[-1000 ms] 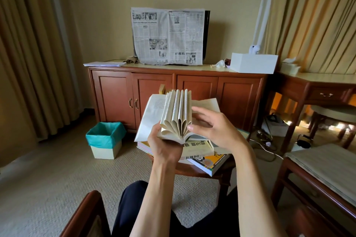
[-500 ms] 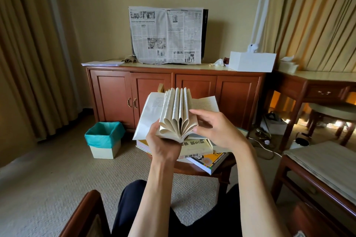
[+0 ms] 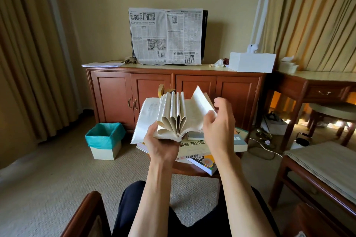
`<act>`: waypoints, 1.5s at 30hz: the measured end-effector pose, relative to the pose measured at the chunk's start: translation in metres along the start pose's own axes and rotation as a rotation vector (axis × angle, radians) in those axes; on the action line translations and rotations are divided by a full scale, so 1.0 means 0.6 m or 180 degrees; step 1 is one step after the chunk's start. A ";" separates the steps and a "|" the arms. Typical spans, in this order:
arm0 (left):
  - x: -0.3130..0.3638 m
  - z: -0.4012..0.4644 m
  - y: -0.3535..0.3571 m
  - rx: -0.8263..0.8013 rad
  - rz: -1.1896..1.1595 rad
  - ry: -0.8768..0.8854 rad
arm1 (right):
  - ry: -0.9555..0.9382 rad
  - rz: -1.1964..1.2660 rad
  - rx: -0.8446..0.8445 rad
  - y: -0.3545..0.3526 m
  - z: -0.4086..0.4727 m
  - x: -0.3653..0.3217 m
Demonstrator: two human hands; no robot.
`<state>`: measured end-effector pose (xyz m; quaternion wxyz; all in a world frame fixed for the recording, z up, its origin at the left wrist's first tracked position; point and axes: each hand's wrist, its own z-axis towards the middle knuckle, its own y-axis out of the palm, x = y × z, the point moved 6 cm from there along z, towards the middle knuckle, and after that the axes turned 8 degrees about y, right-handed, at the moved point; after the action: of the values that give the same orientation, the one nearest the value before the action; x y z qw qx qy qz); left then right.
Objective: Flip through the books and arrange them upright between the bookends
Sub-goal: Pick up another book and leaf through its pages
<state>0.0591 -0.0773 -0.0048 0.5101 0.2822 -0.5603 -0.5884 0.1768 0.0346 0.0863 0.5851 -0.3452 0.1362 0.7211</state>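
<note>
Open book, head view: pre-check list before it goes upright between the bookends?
1. Left hand grips the open book at the spine: ok.
2. Right hand holds a page edge for flipping: cannot tell, fingers blurred.
3. Book closed, ready to stand: not ok, pages fanned.
4. Bookends located: cannot tell; only a yellowish block shows behind the pages.
5. Other books upright: not ok, lying flat in a stack on the small table.

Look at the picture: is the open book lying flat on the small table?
No. The left hand holds the open book up in the air above the stacked books, its pages fanned.
</note>
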 end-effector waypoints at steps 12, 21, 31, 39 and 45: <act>-0.011 -0.013 0.006 -0.0074 0.0114 -0.0113 | -0.0244 -0.1164 -0.2290 0.055 -0.037 0.006; -0.006 -0.020 0.011 0.0069 -0.0001 -0.0102 | 0.0491 -0.1538 -0.2702 0.062 -0.031 0.068; -0.005 -0.009 0.005 -0.0044 0.0275 -0.0057 | 0.0227 -0.0772 -0.2306 0.007 -0.010 0.015; -0.001 -0.010 0.015 -0.0200 0.0249 -0.0049 | -0.0079 -0.0628 -0.1931 0.003 -0.010 -0.013; 0.002 -0.013 0.019 -0.0269 0.0274 -0.0032 | -0.0142 -0.0561 -0.1780 0.009 -0.014 -0.019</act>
<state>0.0692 -0.0795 0.0043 0.5436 0.2331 -0.5492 -0.5905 0.1755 0.0194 0.0867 0.5304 -0.4876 -0.1111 0.6845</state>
